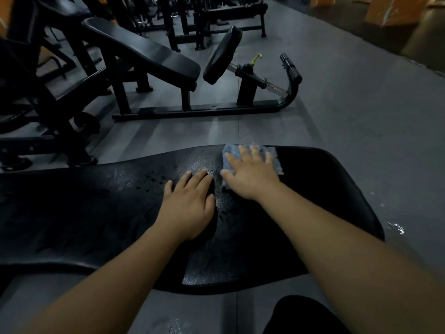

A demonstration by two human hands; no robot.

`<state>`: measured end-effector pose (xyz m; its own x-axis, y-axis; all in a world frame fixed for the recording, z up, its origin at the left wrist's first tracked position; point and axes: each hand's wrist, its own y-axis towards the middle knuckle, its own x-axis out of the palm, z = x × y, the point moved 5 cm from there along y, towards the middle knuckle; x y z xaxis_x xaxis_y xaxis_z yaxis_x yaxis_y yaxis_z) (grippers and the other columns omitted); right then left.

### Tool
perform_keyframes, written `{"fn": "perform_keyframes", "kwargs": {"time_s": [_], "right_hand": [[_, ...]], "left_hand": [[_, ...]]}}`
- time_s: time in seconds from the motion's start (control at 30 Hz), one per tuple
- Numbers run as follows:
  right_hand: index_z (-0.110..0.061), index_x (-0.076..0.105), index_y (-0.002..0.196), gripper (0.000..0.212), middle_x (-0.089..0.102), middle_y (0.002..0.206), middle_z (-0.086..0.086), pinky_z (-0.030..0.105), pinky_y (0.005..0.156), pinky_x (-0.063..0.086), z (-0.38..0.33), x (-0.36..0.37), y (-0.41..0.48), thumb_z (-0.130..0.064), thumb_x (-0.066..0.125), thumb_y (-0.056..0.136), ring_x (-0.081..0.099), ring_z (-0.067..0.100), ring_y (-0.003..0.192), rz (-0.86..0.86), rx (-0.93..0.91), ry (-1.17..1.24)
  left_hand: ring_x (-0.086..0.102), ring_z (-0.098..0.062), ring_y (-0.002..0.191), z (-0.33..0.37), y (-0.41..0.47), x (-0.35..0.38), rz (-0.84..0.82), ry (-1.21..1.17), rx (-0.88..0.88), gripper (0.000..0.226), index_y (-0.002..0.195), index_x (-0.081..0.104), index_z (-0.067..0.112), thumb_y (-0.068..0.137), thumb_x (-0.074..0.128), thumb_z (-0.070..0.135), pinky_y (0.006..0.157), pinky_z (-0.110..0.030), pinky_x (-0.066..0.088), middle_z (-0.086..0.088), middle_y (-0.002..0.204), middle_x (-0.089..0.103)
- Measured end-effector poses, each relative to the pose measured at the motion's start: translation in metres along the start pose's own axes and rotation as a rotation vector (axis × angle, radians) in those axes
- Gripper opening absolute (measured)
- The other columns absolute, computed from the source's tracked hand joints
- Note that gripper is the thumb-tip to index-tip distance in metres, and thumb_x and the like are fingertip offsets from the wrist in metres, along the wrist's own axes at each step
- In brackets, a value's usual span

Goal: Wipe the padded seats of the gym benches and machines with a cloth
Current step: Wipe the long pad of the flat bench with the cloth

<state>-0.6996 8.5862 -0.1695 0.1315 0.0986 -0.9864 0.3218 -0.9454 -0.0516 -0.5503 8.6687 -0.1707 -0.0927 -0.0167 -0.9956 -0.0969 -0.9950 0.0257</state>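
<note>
Head: 2 hands (190, 203) (251, 175), 1 cloth (230, 154), 1 seat (325, 189)

Left hand (190, 206), right hand (250, 174) bare; forearms (337, 239) bare; black trouser knee (303, 314).

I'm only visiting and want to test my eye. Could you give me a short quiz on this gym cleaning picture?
1. True or false: the right hand presses flat on the blue cloth.
2. The left hand rests on: A) the floor, B) the black padded seat, C) the cloth.
3. Fill in: the small hook on the machine beyond is coloured ___.

Key: 1 true; 2 B; 3 yellow.
</note>
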Motion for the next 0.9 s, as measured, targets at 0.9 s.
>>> {"fn": "perform_keyframes", "kwargs": {"time_s": [0.9], "right_hand": [[-0.037, 0.014, 0.157, 0.065, 0.001, 0.168, 0.003, 0.058, 0.121, -0.002, -0.043, 0.012, -0.068, -0.059, 0.012, 0.096, -0.005, 0.026, 0.154, -0.009, -0.292, 0.011]], "left_hand": [[0.006, -0.014, 0.153, -0.013, -0.027, -0.005, -0.028, -0.048, -0.036, 0.076, 0.158, 0.021, 0.015, 0.092, 0.013, 0.053, 0.118, -0.020, -0.003, -0.001, 0.166, 0.012]]}}
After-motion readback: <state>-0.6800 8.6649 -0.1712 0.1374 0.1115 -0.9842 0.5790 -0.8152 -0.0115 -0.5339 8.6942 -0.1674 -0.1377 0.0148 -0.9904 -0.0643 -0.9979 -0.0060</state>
